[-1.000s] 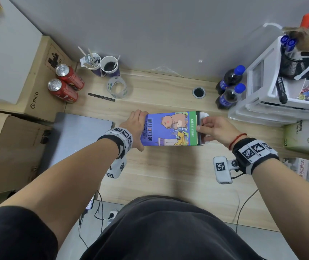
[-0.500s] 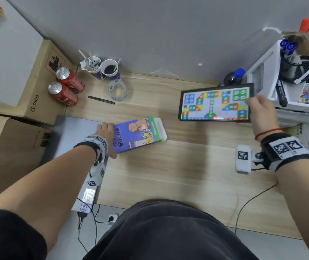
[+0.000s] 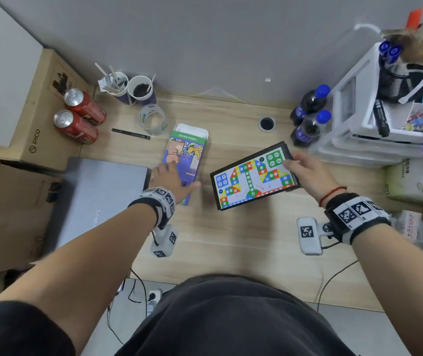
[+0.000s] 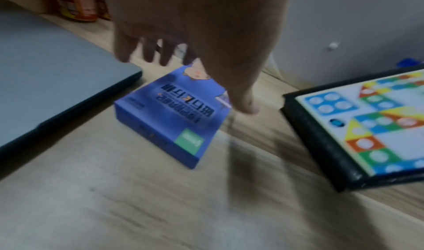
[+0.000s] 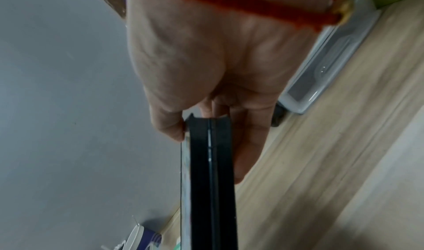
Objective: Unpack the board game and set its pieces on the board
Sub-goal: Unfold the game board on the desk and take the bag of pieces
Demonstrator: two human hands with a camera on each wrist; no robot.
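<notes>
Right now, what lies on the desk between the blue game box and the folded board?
Only bare wooden desk. The head view shows an open strip between the blue game box and the folded board; the left wrist view agrees.

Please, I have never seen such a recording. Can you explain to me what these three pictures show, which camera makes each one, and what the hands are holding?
No machine here: a person wears three cameras. One sits on the head and looks down at the desk; one sits on each wrist and looks along the hand.

In the head view, the right hand grips the game board, a flat black case, above the desk. The right wrist view shows that case edge-on, pinched between thumb and fingers.

The left hand, fingers straight, is over the blue box lying on the desk. The left wrist view is blurred, so contact is unclear. A laptop, cans and cups lie nearby.
</notes>
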